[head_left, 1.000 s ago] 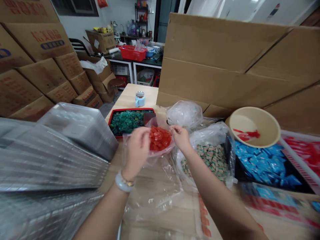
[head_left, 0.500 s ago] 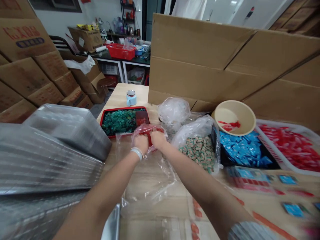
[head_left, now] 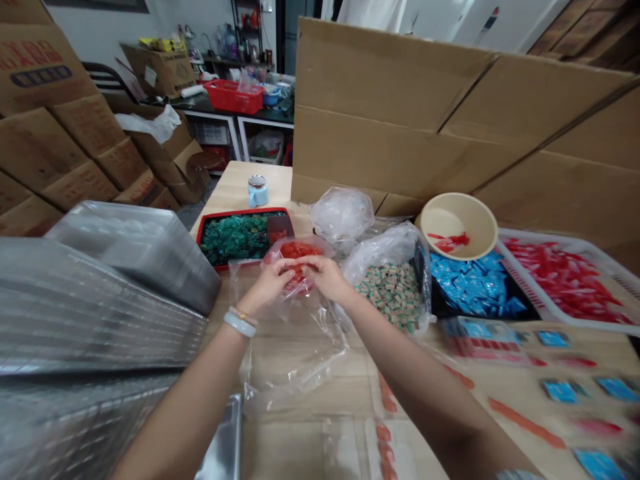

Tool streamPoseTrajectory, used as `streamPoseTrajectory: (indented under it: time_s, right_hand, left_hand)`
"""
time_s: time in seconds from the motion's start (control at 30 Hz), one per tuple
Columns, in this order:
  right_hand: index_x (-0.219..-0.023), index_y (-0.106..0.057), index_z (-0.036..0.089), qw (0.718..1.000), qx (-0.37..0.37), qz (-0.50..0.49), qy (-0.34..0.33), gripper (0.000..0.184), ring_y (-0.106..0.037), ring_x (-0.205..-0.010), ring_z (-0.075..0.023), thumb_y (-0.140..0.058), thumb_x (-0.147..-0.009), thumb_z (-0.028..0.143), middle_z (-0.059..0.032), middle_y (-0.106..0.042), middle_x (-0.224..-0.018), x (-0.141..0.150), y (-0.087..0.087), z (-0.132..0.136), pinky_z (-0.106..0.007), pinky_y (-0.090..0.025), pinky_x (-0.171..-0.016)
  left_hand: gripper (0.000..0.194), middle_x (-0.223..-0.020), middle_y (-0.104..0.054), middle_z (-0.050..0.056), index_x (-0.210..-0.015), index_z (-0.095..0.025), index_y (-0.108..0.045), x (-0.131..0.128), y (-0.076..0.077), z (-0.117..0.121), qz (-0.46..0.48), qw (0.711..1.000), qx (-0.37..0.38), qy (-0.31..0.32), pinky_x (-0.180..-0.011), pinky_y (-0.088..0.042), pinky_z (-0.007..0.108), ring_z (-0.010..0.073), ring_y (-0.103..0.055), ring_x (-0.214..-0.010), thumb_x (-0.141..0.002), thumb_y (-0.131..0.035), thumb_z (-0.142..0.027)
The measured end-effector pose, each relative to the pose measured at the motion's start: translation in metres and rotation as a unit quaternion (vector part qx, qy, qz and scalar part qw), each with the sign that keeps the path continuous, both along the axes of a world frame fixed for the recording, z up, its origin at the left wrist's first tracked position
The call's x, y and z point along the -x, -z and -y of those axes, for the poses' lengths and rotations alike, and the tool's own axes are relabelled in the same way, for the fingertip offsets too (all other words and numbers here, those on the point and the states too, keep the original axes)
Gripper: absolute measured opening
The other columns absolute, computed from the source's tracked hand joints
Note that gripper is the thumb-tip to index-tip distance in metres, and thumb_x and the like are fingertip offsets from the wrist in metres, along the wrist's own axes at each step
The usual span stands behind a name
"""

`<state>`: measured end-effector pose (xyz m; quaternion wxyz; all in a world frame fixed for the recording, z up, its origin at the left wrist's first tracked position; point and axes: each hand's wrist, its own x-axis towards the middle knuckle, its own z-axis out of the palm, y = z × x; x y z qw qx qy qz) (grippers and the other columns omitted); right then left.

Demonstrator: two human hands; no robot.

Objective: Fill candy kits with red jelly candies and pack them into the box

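A clear plastic bag [head_left: 320, 248] stands open on the table, with small red pieces [head_left: 299, 249] heaped inside. My left hand [head_left: 270, 280] is at the near left of its mouth, thumb and fingers pinched on the bag's film. From the right, my right hand [head_left: 327, 275] pinches the near rim, its fingertips almost meeting those of the left over the red pieces. The bag's loose film [head_left: 295, 347] spreads toward me over the wood. Just beyond the left hand is a red-rimmed tray [head_left: 199, 239] of green wrapped pieces [head_left: 235, 235], with a small dark box [head_left: 278, 227] in its corner.
To the right are a bag of small green-and-tan packets [head_left: 393, 293], blue packets [head_left: 475, 283], a cream basin [head_left: 460, 227] and a white basket [head_left: 615, 320] of red items. Clear plastic trays [head_left: 125, 260] stack at left. A cardboard screen [head_left: 400, 120] and a blue mug [head_left: 257, 192] stand behind.
Both hands have come up out of the bag to its near rim, and their fists have loosened into pinches. More of the red pieces now shows. The view has shifted slightly.
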<state>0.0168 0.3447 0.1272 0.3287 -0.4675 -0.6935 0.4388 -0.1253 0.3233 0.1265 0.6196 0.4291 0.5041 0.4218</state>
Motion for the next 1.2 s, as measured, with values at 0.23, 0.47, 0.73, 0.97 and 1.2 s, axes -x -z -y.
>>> streamPoseTrajectory:
  time_s: [0.23, 0.47, 0.73, 0.97, 1.2]
  right_hand:
    - [-0.071, -0.047, 0.019, 0.955, 0.206, -0.211, 0.012, 0.021, -0.049, -0.044, -0.0063, -0.062, -0.058, 0.026, 0.0086, -0.054, -0.054, -0.021, -0.014, 0.029, -0.020, -0.040, -0.047]
    - [-0.074, -0.051, 0.019, 0.962, 0.198, -0.151, 0.110, 0.015, -0.050, -0.051, -0.0076, -0.054, -0.070, 0.032, 0.0051, -0.052, -0.059, -0.067, 0.010, 0.151, -0.021, -0.042, -0.050]
    - [-0.068, -0.053, 0.019, 0.947, 0.221, -0.005, 0.235, 0.009, -0.051, -0.056, -0.0110, -0.049, -0.073, 0.025, 0.0004, -0.052, -0.065, -0.101, 0.035, 0.275, -0.025, -0.043, -0.053]
    - [-0.059, -0.045, 0.019, 0.932, 0.272, -0.080, 0.226, 0.019, -0.045, -0.063, -0.0114, -0.047, -0.074, 0.031, 0.0008, -0.046, -0.066, -0.124, 0.043, 0.361, -0.024, -0.037, -0.057]
    - [-0.060, -0.040, 0.019, 0.862, 0.361, -0.166, 0.315, 0.024, -0.035, -0.046, -0.0081, -0.051, -0.070, 0.038, 0.0066, -0.038, -0.051, -0.151, 0.060, 0.400, -0.022, -0.031, -0.047]
  left_hand:
    - [0.028, -0.068, -0.059, 0.000, -0.096, -0.017, -0.053, -0.018, -0.020, 0.039, 0.135, 0.988, 0.059, 0.034, -0.052, -0.041, 0.020, 0.0095, -0.054, -0.058, -0.067, -0.053, -0.015]
    - [0.026, -0.075, -0.060, 0.001, -0.091, -0.015, -0.057, -0.070, 0.007, 0.137, 0.171, 0.973, 0.155, 0.016, -0.055, -0.041, 0.020, 0.0074, -0.052, -0.059, -0.068, -0.059, -0.027]
    - [0.018, -0.061, -0.056, -0.001, -0.074, -0.013, -0.054, -0.120, 0.040, 0.236, 0.140, 0.958, 0.244, 0.058, -0.055, -0.038, 0.022, 0.0079, -0.050, -0.054, -0.066, -0.061, -0.028]
    - [0.023, -0.056, -0.049, -0.004, -0.080, -0.014, -0.053, -0.139, 0.050, 0.315, 0.189, 0.905, 0.372, 0.081, -0.045, -0.031, 0.019, 0.0057, -0.044, -0.046, -0.068, -0.057, -0.033]
    - [0.024, -0.054, -0.043, -0.005, -0.071, -0.014, -0.049, -0.172, 0.049, 0.348, 0.157, 0.905, 0.355, 0.173, -0.042, -0.026, 0.017, 0.0040, -0.038, -0.046, -0.070, -0.056, -0.037]
